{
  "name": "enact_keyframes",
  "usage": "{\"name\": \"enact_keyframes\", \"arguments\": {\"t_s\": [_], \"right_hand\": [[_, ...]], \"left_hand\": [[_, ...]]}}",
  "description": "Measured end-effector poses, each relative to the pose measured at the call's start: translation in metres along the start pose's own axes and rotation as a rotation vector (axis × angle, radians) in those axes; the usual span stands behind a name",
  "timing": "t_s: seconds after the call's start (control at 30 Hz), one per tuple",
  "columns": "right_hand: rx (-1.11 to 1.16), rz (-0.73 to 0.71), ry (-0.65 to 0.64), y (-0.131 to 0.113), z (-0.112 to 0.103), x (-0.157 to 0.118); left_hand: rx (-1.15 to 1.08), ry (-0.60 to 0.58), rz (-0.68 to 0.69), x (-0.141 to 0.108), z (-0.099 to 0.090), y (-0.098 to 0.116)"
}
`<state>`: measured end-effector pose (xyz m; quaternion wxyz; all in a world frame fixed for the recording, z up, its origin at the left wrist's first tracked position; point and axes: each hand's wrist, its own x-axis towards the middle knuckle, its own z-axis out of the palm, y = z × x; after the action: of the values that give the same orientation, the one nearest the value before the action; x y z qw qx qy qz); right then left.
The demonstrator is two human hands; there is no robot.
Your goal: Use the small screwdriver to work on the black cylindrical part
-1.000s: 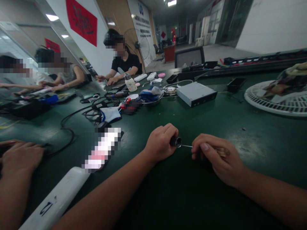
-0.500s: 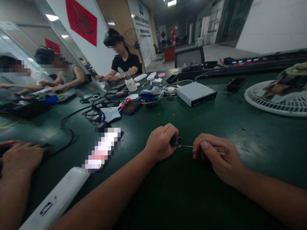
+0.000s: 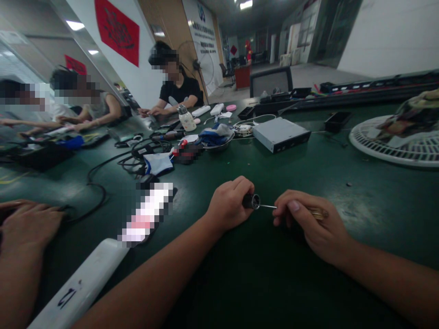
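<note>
My left hand (image 3: 230,204) is closed around a short dark cylinder (image 3: 252,201), whose round open end with a pale metal rim faces right. Most of that cylinder is hidden in my fist. My right hand (image 3: 308,221) grips a screwdriver (image 3: 318,214) by its yellowish-brown handle, with thumb and fingers wrapped round it. The thin metal shaft points left and its tip meets the cylinder's open end; whether the tip is inside, I cannot tell for sure. Both hands are low over the dark green table (image 3: 274,274).
A lit phone (image 3: 147,214) and a long white case (image 3: 82,278) lie left of my forearm. Another person's hand (image 3: 32,224) rests at far left. Beyond are cables, cloth gloves (image 3: 216,135), a grey disc drive (image 3: 281,133) and a white fan grille (image 3: 394,141).
My right hand and the screwdriver have shifted very slightly left toward the cylinder. The cylinder's open end has tilted a little. My left hand stays nearly still.
</note>
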<state>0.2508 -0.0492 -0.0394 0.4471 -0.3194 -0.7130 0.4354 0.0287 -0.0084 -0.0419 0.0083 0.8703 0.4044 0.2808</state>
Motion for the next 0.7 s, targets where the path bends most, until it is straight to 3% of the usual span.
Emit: {"name": "enact_keyframes", "arguments": {"t_s": [0.27, 0.7], "right_hand": [[-0.146, 0.032, 0.091, -0.0029, -0.0005, -0.0018], [0.097, 0.083, 0.062, -0.0015, 0.0028, 0.0005]], "left_hand": [[-0.004, -0.012, -0.012, -0.0004, -0.0009, 0.0009], [0.036, -0.024, -0.016, -0.0050, -0.0026, 0.0004]]}}
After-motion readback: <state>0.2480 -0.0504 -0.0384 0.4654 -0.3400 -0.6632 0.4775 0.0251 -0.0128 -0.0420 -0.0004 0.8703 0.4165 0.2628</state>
